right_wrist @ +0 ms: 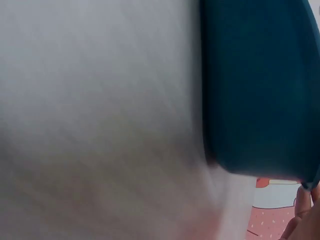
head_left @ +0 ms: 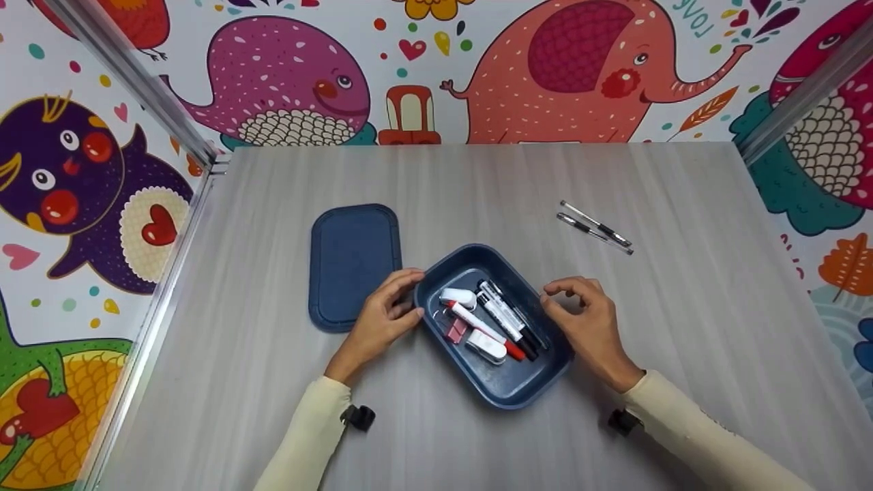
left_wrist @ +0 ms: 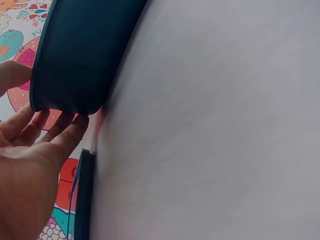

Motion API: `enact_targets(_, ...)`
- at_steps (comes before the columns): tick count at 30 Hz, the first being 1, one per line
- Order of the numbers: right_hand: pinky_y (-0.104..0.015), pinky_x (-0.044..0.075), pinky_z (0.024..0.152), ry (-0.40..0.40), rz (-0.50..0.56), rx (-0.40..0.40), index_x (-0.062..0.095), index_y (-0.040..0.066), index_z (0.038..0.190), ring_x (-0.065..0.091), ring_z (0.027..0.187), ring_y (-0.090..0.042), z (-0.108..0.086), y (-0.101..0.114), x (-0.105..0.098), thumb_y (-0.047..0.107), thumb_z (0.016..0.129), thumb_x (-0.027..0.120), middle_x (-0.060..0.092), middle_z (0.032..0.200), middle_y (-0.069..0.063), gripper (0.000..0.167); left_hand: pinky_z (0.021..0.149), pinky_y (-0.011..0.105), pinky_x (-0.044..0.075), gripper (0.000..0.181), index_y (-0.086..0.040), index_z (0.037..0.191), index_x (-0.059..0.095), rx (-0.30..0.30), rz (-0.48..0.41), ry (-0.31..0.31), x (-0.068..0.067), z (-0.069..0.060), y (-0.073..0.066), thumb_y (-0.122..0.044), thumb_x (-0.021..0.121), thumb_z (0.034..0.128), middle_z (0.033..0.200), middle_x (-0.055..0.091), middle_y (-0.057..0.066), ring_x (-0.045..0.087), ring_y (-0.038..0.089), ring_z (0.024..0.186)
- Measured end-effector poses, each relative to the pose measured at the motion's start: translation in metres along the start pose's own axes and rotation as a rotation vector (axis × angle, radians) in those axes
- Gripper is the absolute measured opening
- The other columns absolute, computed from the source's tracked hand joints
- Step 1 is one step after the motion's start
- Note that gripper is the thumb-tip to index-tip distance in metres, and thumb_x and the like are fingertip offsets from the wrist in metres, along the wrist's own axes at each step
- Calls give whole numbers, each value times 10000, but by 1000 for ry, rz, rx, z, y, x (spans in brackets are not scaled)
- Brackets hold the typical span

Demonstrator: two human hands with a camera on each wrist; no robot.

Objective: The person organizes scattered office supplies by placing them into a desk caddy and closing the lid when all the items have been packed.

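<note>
A dark blue plastic box (head_left: 508, 392) stands uncovered on the table, turned at a slant. Inside lie a red-capped white marker (head_left: 474, 320), white markers with black caps (head_left: 501, 314), two white rounded pieces (head_left: 487, 346) and a small pink block (head_left: 457, 330). My left hand (head_left: 375, 324) holds the box's left corner, thumb and fingers on either side; the left wrist view shows its fingertips against the wall (left_wrist: 82, 60). At the right rim, my right hand (head_left: 590, 324) has bent fingers and the thumb touching the edge; most of it falls outside the right wrist view.
A flat blue lid (head_left: 352, 262) lies left of the box, close to my left hand. Two clear pens with black grips (head_left: 600, 228) lie at the back right. Printed cartoon walls (head_left: 423, 68) border the table (head_left: 464, 184) at the back and sides.
</note>
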State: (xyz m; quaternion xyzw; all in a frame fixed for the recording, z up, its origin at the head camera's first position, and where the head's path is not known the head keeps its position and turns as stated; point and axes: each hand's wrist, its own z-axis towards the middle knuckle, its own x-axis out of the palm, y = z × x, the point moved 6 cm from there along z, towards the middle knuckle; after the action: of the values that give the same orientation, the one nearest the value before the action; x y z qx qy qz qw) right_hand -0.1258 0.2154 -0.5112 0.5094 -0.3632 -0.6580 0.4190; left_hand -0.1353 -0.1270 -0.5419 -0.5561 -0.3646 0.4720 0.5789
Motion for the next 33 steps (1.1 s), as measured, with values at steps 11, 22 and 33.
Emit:
enact_targets(11,-376,349,870,-3,-38,36,829,61,1058,537,1005,-281,6,-7,-5,36,929,870,766,1030,-73,138,1065,379,551,554,42,1513,600,6,-11,-3,1,1,1,63,748,979,1611,509,187,499,376,1504)
enact_targets(22,-371,354,854,-45,-56,25,832,66,1041,527,992,-245,18,-21,-17,24,913,886,762,1037,-122,146,1066,357,539,554,36,1516,601,9,-17,-2,0,1,1,55,754,985,1609,510,183,518,375,1479)
enact_targets(33,-325,367,837,-91,-109,52,826,47,1034,559,995,-312,33,-35,-34,8,916,857,759,1014,-93,129,1053,358,551,554,43,1509,604,13,-14,-3,0,0,1,48,766,980,1612,509,192,517,380,1476)
